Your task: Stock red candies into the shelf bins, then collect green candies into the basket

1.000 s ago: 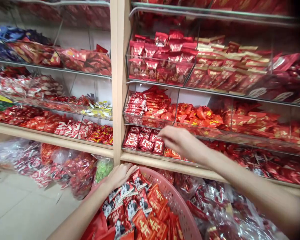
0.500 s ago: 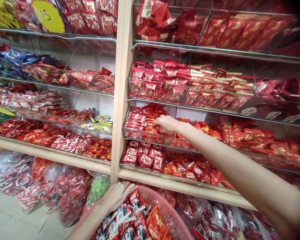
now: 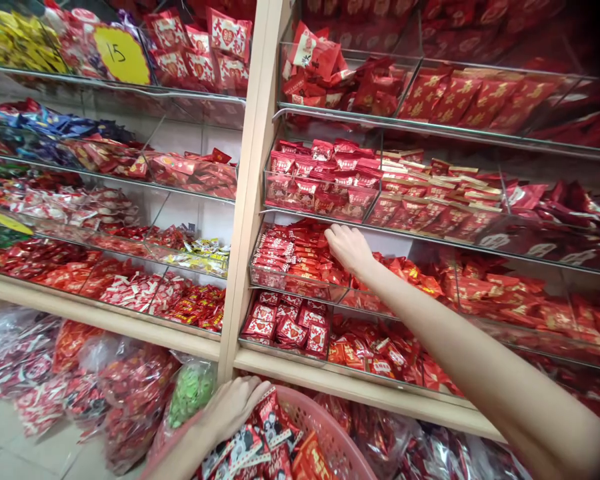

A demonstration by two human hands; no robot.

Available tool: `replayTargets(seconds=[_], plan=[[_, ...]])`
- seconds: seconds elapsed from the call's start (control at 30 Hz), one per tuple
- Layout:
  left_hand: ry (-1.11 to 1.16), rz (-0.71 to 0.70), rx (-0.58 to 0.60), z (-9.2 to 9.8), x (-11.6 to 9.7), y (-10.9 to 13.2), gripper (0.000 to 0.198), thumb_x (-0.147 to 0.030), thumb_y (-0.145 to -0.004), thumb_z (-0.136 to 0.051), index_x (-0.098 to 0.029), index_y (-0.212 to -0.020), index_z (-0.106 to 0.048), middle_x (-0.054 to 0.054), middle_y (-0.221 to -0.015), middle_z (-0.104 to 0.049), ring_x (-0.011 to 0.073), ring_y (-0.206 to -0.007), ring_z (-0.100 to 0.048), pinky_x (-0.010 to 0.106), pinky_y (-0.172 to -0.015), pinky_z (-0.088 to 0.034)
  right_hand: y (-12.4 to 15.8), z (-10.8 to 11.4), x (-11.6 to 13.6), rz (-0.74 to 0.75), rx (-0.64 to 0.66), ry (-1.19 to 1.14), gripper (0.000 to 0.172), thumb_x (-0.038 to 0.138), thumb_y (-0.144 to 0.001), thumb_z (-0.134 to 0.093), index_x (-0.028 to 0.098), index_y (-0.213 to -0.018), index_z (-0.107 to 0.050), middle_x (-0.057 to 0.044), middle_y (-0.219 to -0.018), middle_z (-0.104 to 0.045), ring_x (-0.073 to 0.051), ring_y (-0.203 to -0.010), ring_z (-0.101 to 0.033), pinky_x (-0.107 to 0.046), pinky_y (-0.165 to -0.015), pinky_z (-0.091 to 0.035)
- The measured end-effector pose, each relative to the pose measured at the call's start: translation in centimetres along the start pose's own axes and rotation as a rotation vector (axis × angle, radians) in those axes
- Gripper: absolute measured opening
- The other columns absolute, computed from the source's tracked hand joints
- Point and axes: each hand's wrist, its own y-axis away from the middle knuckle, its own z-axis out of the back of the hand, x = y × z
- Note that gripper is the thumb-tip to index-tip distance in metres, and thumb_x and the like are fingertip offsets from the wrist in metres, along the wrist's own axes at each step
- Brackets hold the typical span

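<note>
My left hand (image 3: 237, 403) is closed over the rim of a pink plastic basket (image 3: 325, 417) at the bottom of the view. Inside the basket lie red-and-black packets with printed figures (image 3: 253, 443) and orange-red packets (image 3: 313, 457). My right hand (image 3: 349, 250) reaches into a clear shelf bin (image 3: 293, 283). Its fingers curl down at the right end of a pile of small red packets (image 3: 310, 250). The fingertips are hidden behind the knuckles, so anything pinched there does not show.
A wooden upright (image 3: 243, 200) divides two shelf units stacked with wrapped sweets. A clear shelf edge (image 3: 330, 218) runs just above my right hand. Below stand filled plastic bags, one with green contents (image 3: 193, 393). A yellow tag (image 3: 121, 55) reads 15.
My right hand has moved slightly right and up over the packets, its fingers now curled out of sight. My left hand stays on the basket rim. The view has tilted up a little.
</note>
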Motion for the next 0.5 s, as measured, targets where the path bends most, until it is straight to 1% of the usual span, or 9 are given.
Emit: replayTargets(seconds=[0.1,0.17,0.27,0.37,0.5], plan=[[0.003,-0.005,-0.008,0.0,0.0,0.0,0.057,-0.053,-0.091,-0.011,-0.023,-0.088,-0.059,0.005,-0.090,-0.069,0.0210,-0.091,-0.064,0.027,-0.075,-0.042,-0.8,-0.6,0.8,-0.081,0.017,0.040,0.032,0.007,-0.089,-0.026,0.007,-0.102,-0.055,-0.023,-0.105,-0.058,-0.027,-0.097,-0.054,-0.035,-0.076,-0.039],[0.005,-0.009,-0.016,0.0,0.1,0.1,0.057,-0.053,-0.091,-0.010,-0.023,-0.088,-0.059,0.005,-0.089,-0.069,0.0215,-0.091,-0.064,0.028,-0.075,-0.043,-1.7,-1.2,1.2,-0.143,0.077,0.016,0.035,0.007,-0.089,-0.026,0.006,-0.107,-0.055,-0.024,-0.106,-0.058,-0.027,-0.098,-0.056,-0.034,-0.074,-0.041],[0.007,-0.004,-0.026,-0.1,0.2,0.1,0.057,-0.053,-0.091,-0.010,-0.024,-0.088,-0.060,0.005,-0.089,-0.069,0.0220,-0.091,-0.064,0.028,-0.075,-0.043,-3.1,-1.8,1.2,-0.227,0.189,-0.016,0.032,0.006,-0.087,-0.034,0.006,-0.108,-0.058,-0.024,-0.101,-0.062,-0.026,-0.093,-0.061,-0.031,-0.071,-0.044],[0.007,0.018,-0.020,0.0,0.3,0.2,0.058,-0.053,-0.091,-0.010,-0.023,-0.088,-0.060,0.006,-0.090,-0.069,0.0218,-0.092,-0.064,0.027,-0.075,-0.043,-3.9,-1.9,1.0,-0.235,0.232,-0.024,0.030,0.004,-0.084,-0.039,0.006,-0.104,-0.062,-0.024,-0.098,-0.064,-0.025,-0.093,-0.062,-0.030,-0.073,-0.045],[0.011,0.021,-0.014,0.0,0.3,0.2,0.058,-0.053,-0.091,-0.010,-0.023,-0.089,-0.060,0.006,-0.091,-0.069,0.0216,-0.091,-0.064,0.028,-0.076,-0.043,-4.0,-1.7,0.9,-0.232,0.253,-0.035,0.032,0.002,-0.082,-0.039,0.006,-0.102,-0.064,-0.023,-0.100,-0.065,-0.025,-0.098,-0.061,-0.030,-0.076,-0.046]])
